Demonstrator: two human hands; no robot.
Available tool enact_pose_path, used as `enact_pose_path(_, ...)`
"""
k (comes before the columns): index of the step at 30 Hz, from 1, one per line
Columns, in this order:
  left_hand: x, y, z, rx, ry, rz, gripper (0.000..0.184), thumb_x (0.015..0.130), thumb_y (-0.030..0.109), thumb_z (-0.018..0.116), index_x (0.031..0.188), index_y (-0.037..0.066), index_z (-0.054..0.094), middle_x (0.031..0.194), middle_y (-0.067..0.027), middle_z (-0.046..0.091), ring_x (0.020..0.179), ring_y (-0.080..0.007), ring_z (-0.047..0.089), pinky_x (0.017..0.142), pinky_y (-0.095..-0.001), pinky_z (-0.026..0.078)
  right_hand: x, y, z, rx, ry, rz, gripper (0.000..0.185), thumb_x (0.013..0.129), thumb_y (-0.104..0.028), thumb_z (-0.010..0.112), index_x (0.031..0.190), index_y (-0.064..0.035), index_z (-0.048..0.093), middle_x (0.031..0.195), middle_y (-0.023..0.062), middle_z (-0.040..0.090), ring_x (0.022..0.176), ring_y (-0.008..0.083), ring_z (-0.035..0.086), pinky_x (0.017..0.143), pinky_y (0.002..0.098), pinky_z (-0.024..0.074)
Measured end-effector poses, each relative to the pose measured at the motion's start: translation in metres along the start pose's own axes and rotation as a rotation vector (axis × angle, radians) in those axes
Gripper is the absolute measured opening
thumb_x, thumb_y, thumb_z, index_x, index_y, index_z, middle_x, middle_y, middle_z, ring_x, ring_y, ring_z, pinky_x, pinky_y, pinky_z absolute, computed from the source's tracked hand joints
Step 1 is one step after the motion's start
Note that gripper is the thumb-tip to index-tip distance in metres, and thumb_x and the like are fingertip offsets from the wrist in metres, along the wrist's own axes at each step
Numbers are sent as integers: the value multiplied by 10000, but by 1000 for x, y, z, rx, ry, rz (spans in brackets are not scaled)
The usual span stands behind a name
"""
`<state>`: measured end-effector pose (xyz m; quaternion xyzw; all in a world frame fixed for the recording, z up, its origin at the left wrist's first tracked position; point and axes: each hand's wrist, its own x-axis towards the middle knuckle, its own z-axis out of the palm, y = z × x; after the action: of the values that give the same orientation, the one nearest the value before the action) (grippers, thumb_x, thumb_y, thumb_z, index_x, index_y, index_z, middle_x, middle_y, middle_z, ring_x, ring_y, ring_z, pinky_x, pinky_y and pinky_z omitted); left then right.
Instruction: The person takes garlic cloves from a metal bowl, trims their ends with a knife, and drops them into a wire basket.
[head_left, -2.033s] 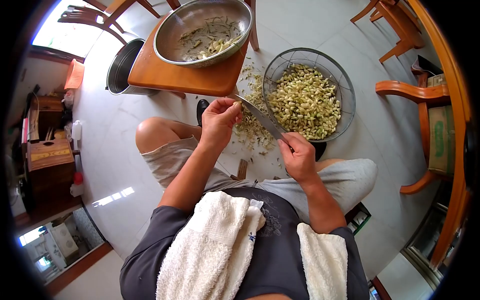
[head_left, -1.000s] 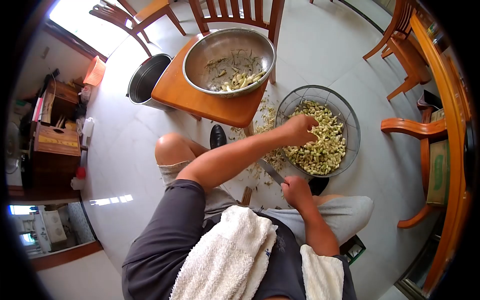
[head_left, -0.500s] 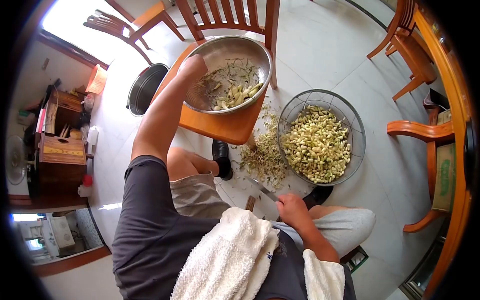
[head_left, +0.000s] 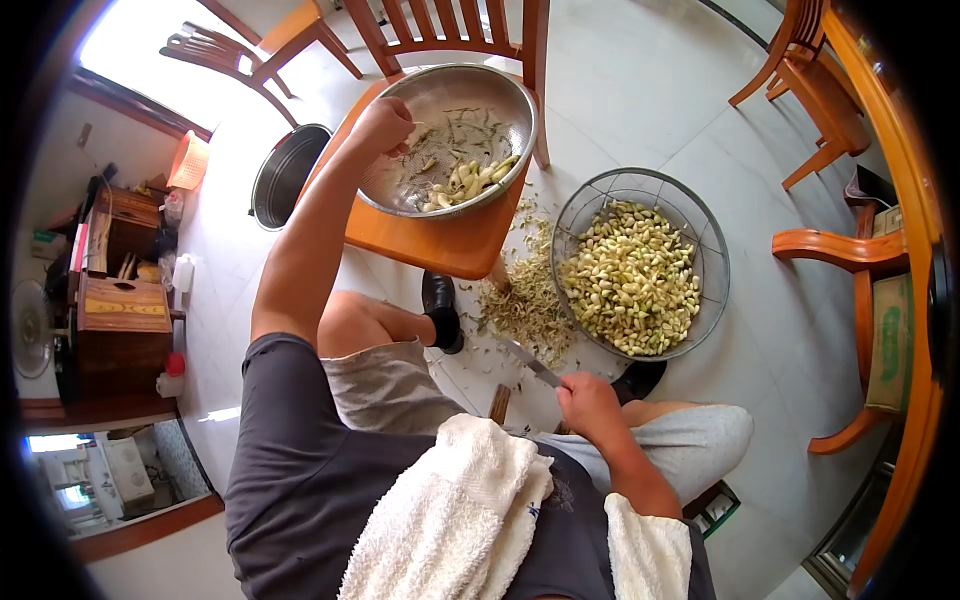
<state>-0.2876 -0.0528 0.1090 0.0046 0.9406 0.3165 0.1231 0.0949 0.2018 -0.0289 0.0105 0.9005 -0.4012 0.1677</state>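
My left hand (head_left: 384,126) is over the left side of a perforated metal colander (head_left: 522,100), fingers curled together. Something thin and pale pokes out by the fingertips, too small to name. Inside the colander lie pale green-white vegetable pieces (head_left: 470,183) and thin dry scraps. My right hand (head_left: 592,402), near my right knee, is closed around the handle of a knife (head_left: 532,362); its blade points up and left over the floor. To the right, a round wire basket (head_left: 712,225) holds a heap of trimmed pale pieces (head_left: 632,280).
The colander rests on a wooden chair (head_left: 432,243). Trimmings (head_left: 530,305) are scattered on the tiled floor between chair and basket. A dark bucket (head_left: 285,180) stands left of the chair. A white towel (head_left: 460,510) hangs over my chest. Wooden furniture (head_left: 855,255) lines the right side.
My left hand has lifted from deeper inside the colander, and its curled fingers now show. The right hand still holds the knife in nearly the same place. The view has shifted slightly.
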Motion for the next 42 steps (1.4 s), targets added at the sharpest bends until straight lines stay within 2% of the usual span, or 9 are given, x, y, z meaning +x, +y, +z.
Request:
enact_pose_path(1, -11, 0, -6, -111, -24, 59, 182, 822, 54, 618, 986, -25, 625, 761, -114, 632, 648, -149, 643, 544, -251, 520, 0, 0, -2, 11, 27, 5, 167, 820, -194, 567, 828, -33, 615, 816, 198, 599, 810, 402, 585, 719, 492, 469)
enact_pose_path(9, -138, -22, 13, -1179, -357, 52, 173, 875, -1, 588, 1028, -79, 595, 879, -148, 657, 706, -192, 657, 602, -253, 550, -4, -11, -18, 83, 271, -71, 160, 809, -148, 594, 738, -8, 560, 740, 200, 553, 727, 402, 561, 626, 470, 434)
enact_pose_path(13, -170, -34, 47, -1429, -523, -17, 183, 882, 4, 577, 1059, -39, 587, 884, -120, 651, 718, -155, 642, 606, -240, 540, -8, -16, -22, 160, 350, -102, 134, 805, -122, 623, 789, 10, 602, 750, 174, 581, 707, 355, 581, 620, 399, 452)
enact_pose_path(16, -188, -35, 71, -1511, -534, -80, 176, 876, -2, 573, 1049, -27, 581, 873, -103, 648, 734, -156, 641, 617, -237, 534, -14, -28, -27, 277, 443, -180, 157, 815, -54, 624, 950, 20, 653, 843, 138, 640, 720, 251, 621, 646, 303, 476)
enact_pose_path(20, -201, -35, 102, -1529, -490, -168, 144, 865, -9, 573, 1007, -28, 563, 869, -101, 642, 728, -161, 634, 622, -243, 536, -18, -40, -27, 301, 606, -340, 179, 823, 8, 614, 998, 12, 652, 897, 123, 636, 703, 209, 609, 624, 278, 480)
enact_pose_path(27, -219, -22, 133, -1388, -340, -251, 106, 821, -24, 624, 888, -6, 543, 782, -87, 604, 645, -163, 611, 549, -256, 499, -16, -41, -26, 190, 661, -422, 186, 814, 0, 629, 998, 5, 654, 906, 130, 633, 722, 247, 625, 641, 302, 492)
enact_pose_path(33, -221, -16, 146, -1361, -379, -254, 85, 816, -6, 626, 859, 4, 552, 763, -75, 603, 631, -150, 600, 545, -250, 479, -12, -35, -23, 102, 673, -372, 186, 795, -8, 621, 977, -2, 658, 904, 135, 634, 754, 307, 628, 665, 351, 501)
enact_pose_path(39, -216, -21, 147, -1391, -448, -226, 65, 834, -7, 601, 876, 9, 554, 810, -97, 628, 639, -148, 605, 563, -249, 486, -5, -12, -19, 44, 444, -67, 147, 794, -75, 615, 916, -12, 669, 837, 149, 624, 749, 345, 608, 660, 380, 486)
enact_pose_path(42, -220, -12, 144, -1414, -416, -220, 104, 826, -29, 595, 905, 6, 535, 805, -109, 618, 656, -159, 612, 554, -259, 485, -8, -11, -20, 189, 471, -44, 145, 785, -88, 629, 901, -12, 671, 811, 161, 623, 737, 345, 607, 652, 379, 482)
